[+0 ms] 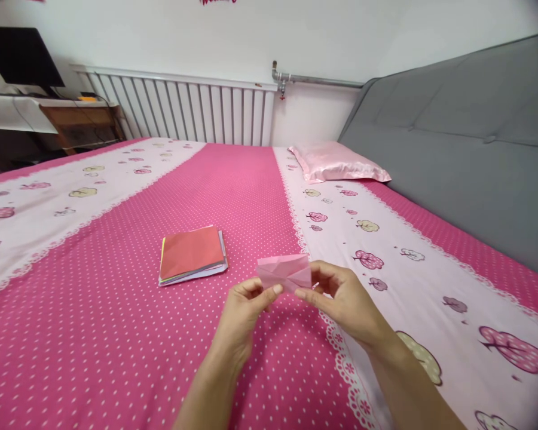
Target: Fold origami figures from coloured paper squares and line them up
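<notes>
Paper [284, 270]: pink, one piece, folded, creases showing; held over the bed [116, 334], long edge running nine to three o'clock. Centre of the clock for all entries below.
Left hand [245, 307]: at eight o'clock; thumb and curled fingers closed on the paper's lower edge, thumb in front.
Right hand [350, 303]: at four o'clock; thumb at the lower edge, fingers behind the near end, pinching the paper.
Stack [192, 252]: loose sheets, red uppermost, other colours at the edges; flat on the bed at nine o'clock, touching neither hand.
Bed: pink with white dots, pale tree-printed bands, lace-pattern borders.
Pillow [338, 162]: pale pink, shiny, at one o'clock.
Headboard [470, 137]: grey, padded, at two o'clock.
Radiator [183, 107]: white, at eleven o'clock.
Monitor [22, 57]: black, at ten o'clock.
</notes>
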Tool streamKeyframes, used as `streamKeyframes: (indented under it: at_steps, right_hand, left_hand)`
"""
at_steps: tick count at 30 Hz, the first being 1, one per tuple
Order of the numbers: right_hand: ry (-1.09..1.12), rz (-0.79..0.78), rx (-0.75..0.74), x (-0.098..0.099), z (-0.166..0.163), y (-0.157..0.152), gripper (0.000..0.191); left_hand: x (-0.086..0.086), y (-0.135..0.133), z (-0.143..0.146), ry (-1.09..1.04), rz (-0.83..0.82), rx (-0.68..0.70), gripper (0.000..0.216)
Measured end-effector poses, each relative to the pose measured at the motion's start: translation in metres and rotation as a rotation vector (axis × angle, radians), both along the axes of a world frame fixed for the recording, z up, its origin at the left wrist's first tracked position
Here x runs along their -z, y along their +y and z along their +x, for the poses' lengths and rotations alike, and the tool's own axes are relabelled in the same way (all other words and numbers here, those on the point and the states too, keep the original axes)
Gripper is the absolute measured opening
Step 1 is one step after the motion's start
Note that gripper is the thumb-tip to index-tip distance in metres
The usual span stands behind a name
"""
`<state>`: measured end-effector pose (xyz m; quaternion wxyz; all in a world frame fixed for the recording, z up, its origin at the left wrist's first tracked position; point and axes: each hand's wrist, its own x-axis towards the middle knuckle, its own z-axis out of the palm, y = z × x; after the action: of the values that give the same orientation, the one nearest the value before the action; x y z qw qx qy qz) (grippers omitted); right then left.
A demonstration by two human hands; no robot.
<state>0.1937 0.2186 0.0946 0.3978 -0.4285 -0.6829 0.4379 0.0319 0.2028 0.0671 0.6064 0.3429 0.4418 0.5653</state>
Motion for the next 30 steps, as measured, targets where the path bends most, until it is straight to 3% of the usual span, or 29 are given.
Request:
streamKeyframes:
  at_steps: [4,8,12,15,21,30]
  right_hand:
    - [-0.049,0.118,0.101,0.002,-0.003,-0.001,0.008]
    - [-0.081,0.377,0.241,0.005,-0.001,0.0,0.011]
    - [-0.103,0.621,0.242,0.009,0.001,0.003,0.023]
    - [-0.144,0.708,0.19,0.011,0.002,0.004,0.028]
    - [-0.213,0.658,0.082,0.012,0.003,0.006,0.03]
    - [-0.21,0.43,-0.124,0.0,0.011,0.002,0.051]
  left_hand:
    - [-0.002,-0.001,0.0,0.057,0.034,0.028,0.017]
    - [-0.003,0.0,0.0,0.035,-0.049,0.006,0.034]
    - [-0.009,0.001,-0.004,-0.36,-0.253,0.283,0.052]
    - [-0.014,0.001,-0.007,-0.606,-0.261,0.347,0.065]
    - [-0.01,0.001,-0.01,-0.466,-0.199,0.228,0.017]
    - [-0.006,0.004,-0.013,-0.405,-0.201,0.152,0.017]
